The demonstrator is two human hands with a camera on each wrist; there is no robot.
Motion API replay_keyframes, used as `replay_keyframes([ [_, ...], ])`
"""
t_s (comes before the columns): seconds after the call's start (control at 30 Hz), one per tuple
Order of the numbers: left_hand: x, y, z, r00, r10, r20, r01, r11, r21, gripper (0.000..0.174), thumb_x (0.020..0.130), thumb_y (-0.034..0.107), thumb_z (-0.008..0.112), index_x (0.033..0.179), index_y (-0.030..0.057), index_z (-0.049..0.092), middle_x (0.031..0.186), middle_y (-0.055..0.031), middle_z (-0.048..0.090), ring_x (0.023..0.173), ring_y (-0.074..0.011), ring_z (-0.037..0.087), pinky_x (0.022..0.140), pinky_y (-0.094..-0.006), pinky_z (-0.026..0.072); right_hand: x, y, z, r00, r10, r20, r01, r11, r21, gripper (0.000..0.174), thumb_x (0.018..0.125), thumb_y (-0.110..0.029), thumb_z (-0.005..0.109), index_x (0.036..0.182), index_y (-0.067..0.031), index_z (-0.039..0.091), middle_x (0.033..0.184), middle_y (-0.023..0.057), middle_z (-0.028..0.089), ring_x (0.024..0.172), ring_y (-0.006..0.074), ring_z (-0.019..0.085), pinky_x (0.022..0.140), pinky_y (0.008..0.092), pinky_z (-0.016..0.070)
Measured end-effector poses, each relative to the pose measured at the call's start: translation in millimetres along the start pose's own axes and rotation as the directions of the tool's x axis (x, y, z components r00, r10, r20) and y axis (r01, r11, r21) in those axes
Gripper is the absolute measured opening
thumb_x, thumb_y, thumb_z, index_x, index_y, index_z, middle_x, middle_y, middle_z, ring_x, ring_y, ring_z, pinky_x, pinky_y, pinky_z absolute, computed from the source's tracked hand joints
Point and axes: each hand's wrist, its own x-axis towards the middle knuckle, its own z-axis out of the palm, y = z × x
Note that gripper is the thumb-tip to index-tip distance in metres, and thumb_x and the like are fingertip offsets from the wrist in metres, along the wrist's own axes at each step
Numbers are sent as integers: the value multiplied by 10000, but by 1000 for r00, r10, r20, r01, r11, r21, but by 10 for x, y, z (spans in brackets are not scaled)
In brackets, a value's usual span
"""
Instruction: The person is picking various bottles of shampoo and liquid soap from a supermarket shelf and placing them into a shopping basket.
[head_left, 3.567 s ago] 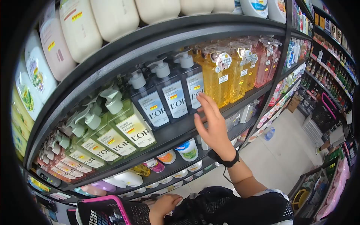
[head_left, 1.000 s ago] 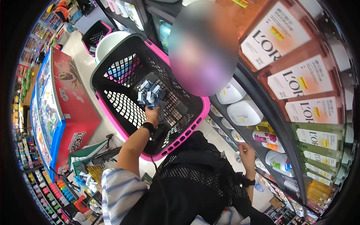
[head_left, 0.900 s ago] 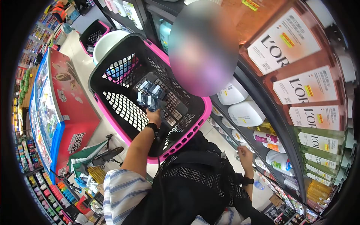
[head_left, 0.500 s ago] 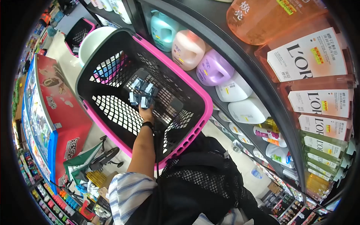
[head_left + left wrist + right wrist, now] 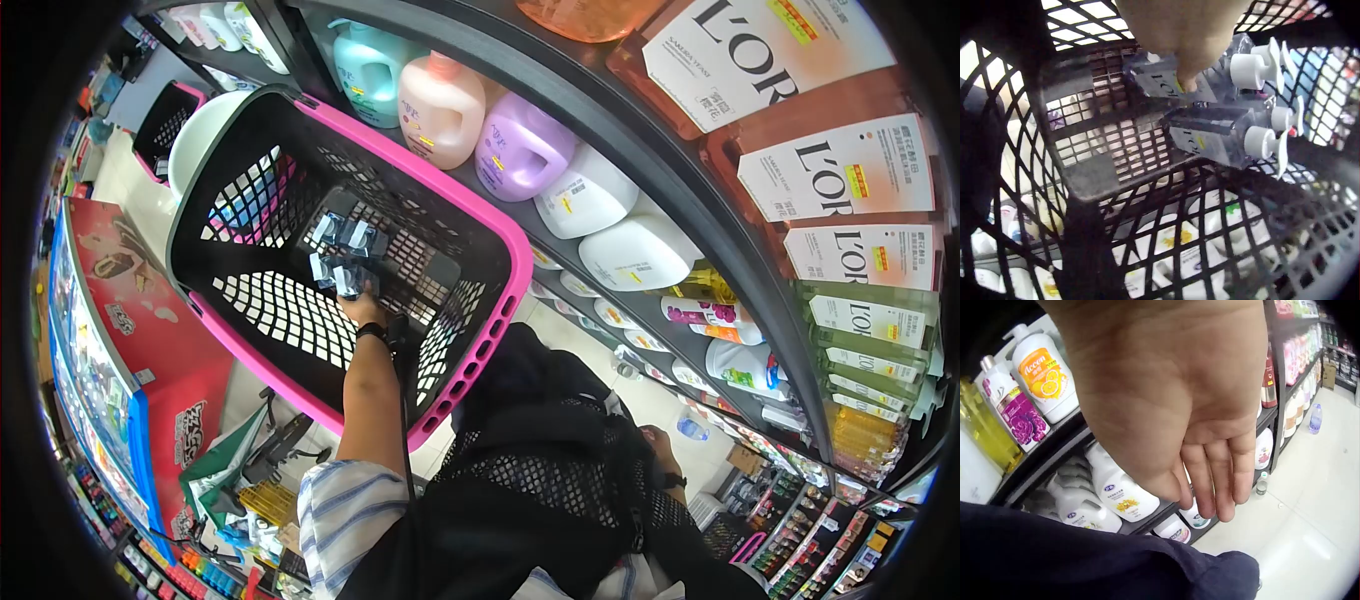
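My left hand (image 5: 362, 308) reaches down into a black mesh shopping basket with a pink rim (image 5: 519, 262). In the left wrist view its fingers grip a pump bottle (image 5: 1157, 80), one fingertip pressing on the label. The bottle is dark and see-through, with a white pump head (image 5: 1247, 72); my hand hides part of it. Beside it lies a similar pump bottle (image 5: 1207, 139), and several such bottles cluster on the basket floor. My right hand (image 5: 1172, 406) hangs by my side near the lower shelves, palm showing and fingers loosely bent, holding nothing.
Shelves to the right carry L'OR pump bottles (image 5: 835, 175), a purple jug (image 5: 520, 150) and white jugs. A red freezer (image 5: 130, 330) stands to the left, with a bicycle's wheel (image 5: 275, 450) below it. A water bottle (image 5: 1315, 419) stands on the floor.
At first my right hand was at dark pump bottles on the shelf; the view has since turned to the basket. Lately the basket has shifted left in view, my left hand staying at the bottles.
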Motion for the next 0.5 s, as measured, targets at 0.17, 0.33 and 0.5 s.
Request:
replay_keyframes([
  [0.17, 58, 17, -71, 987, -146, -75, 162, 931, 327, 680, 718, 61, 839, 1298, 35, 483, 1139, -145, 638, 941, -262, 618, 820, -386, 498, -41, 111, -141, 999, 47, 21, -45, 997, -65, 224, 912, -99, 496, 1067, -22, 639, 906, 71, 696, 759, 157, 667, 662, 279, 520],
  [0.33, 234, -338, -184, 991, -133, 18, 96, 797, 597, 623, 707, 153, 862, 1239, 34, 560, 1113, -101, 668, 928, -234, 640, 819, -359, 496, -70, 64, -112, 998, 47, -45, -50, 996, -70, 231, 920, -106, 491, 1084, -20, 630, 907, 81, 696, 769, 167, 671, 675, 289, 522],
  [0.5, 208, -340, -211, 974, -181, 137, 49, 756, 652, 564, 872, 413, 680, 1214, -27, 591, 1055, -169, 676, 904, -271, 651, 796, -387, 501, 98, 160, -38, 998, -35, -45, 33, 999, -33, 212, 914, -86, 496, 1047, -14, 645, 880, 89, 697, 732, 166, 677, 628, 274, 519],
])
